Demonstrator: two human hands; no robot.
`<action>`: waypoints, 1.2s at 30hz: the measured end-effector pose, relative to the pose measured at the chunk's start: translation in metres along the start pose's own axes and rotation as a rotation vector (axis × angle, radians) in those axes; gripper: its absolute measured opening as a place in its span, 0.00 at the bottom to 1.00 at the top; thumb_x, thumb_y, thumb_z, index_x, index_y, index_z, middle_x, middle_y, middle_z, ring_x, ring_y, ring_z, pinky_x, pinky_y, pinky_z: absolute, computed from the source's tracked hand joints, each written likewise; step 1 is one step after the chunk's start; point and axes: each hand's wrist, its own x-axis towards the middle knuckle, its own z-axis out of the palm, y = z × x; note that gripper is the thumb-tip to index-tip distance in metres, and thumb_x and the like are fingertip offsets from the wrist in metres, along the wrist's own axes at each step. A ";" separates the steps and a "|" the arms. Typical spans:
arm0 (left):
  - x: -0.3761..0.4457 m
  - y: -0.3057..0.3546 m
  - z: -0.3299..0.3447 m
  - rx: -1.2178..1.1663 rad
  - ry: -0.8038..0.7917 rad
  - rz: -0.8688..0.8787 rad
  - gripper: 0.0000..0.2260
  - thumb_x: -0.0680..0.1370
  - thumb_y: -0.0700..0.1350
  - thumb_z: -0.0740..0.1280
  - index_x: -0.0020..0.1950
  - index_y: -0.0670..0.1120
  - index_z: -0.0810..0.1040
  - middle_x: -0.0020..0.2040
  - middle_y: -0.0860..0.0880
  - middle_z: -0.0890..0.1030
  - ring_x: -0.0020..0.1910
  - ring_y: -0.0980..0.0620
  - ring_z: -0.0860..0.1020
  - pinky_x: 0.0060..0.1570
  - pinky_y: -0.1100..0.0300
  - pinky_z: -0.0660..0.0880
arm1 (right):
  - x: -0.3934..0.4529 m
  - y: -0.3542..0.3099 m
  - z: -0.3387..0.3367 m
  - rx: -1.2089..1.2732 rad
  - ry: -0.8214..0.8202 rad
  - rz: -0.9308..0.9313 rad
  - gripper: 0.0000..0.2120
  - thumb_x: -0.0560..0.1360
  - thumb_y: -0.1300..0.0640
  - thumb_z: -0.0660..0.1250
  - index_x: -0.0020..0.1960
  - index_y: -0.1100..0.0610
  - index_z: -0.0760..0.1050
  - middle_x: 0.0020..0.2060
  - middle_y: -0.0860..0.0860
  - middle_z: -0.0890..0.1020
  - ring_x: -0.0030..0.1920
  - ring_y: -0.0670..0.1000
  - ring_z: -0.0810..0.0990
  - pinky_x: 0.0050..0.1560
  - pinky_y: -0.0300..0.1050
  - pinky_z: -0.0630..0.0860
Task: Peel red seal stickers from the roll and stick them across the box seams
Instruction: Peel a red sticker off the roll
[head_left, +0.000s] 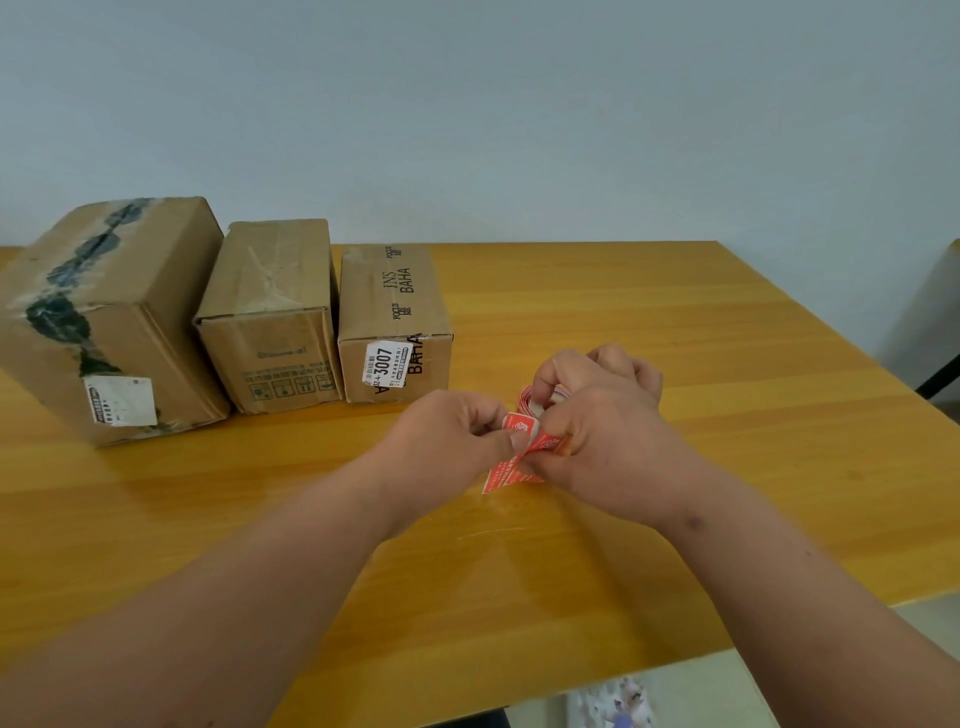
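Nearest, both forearms reach over the desk's near edge. The left hand (452, 431) pinches a red sticker (511, 457) tight, likely lifting it off its backing, while the right hand (597, 415) curls its grip round the roll (535, 397) to steady it mid-desk. Three boxes (395, 322) wait by the far-left corner.

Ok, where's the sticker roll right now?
Head view, right of centre: the sticker roll is held above the table in the right hand, just right of the 3007-labelled box.
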 end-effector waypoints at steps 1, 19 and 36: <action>0.001 -0.001 0.000 -0.005 0.004 -0.009 0.08 0.78 0.46 0.69 0.45 0.41 0.82 0.46 0.36 0.82 0.38 0.51 0.74 0.42 0.56 0.70 | 0.000 0.000 0.001 -0.008 0.001 -0.007 0.09 0.63 0.39 0.70 0.36 0.43 0.83 0.45 0.40 0.73 0.52 0.49 0.65 0.53 0.48 0.54; 0.001 0.001 0.001 -0.084 0.085 -0.034 0.09 0.78 0.46 0.68 0.45 0.39 0.80 0.44 0.41 0.85 0.40 0.45 0.81 0.51 0.49 0.78 | 0.004 0.000 -0.008 0.050 -0.110 0.071 0.09 0.61 0.40 0.76 0.38 0.42 0.82 0.60 0.34 0.67 0.60 0.46 0.58 0.59 0.48 0.51; 0.005 -0.005 0.002 -0.099 0.076 -0.062 0.04 0.77 0.43 0.70 0.45 0.44 0.83 0.42 0.46 0.86 0.44 0.48 0.84 0.48 0.56 0.78 | 0.003 -0.003 -0.004 -0.027 -0.185 0.037 0.05 0.66 0.43 0.74 0.40 0.42 0.83 0.67 0.32 0.66 0.70 0.47 0.52 0.65 0.53 0.48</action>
